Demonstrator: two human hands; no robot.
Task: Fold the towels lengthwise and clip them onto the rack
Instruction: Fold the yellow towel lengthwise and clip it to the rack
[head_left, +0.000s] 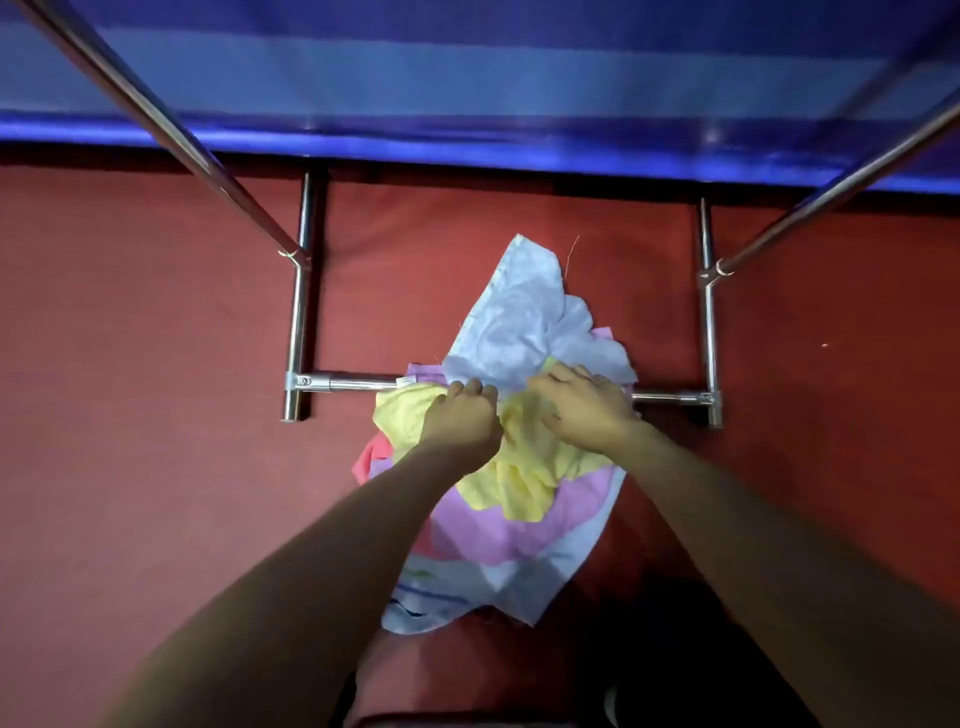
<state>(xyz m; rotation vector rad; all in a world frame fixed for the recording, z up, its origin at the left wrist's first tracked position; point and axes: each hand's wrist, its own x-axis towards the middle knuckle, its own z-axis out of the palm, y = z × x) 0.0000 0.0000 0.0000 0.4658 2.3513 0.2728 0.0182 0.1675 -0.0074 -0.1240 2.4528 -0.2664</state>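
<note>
— Towels (519, 525) heaped mid-frame on the red floor (156, 467), lying across the bottom bar (358, 383) of the rack (298, 312). Weight, feel?

— Light, limp and thin, by the look. No stiffness at all, so bound to sag and bunch wherever unsupported. Not slippery, not fragile. Loose threads at the edge of the pale blue towel (524, 312), likely to snag.

— Hands?

— Left hand (462, 421) just left of centre, fingers curled down into the yellow towel (519, 483), bunching it. Right hand (587, 410) close beside, fingers spread and fairly flat, resting at the border between yellow and pale blue. No clear pinch visible there.

— Best place to take hold?

— Probably 2 corners of 1 short edge, 1 per hand. Then lift clear and shake out. Not the middle: too much risk of dragging the neighbours along.

— Neighbours?

— Pink towel (498, 540) underneath, spreading toward the lower centre. Red towel (371, 457) peeking out at the left. White piece with coloured stripes at the bottom of the heap. At least 4 layers, tangled.

— In the way?

— Bottom bar partly buried under the heap, so some risk of cloth catching on it. 2 slanting rails (156, 114) running to the upper left and upper right, close to any upward path of the arms. Blue sheet (467, 78) across the top of the frame, behind the rack. No clips in sight.
</note>
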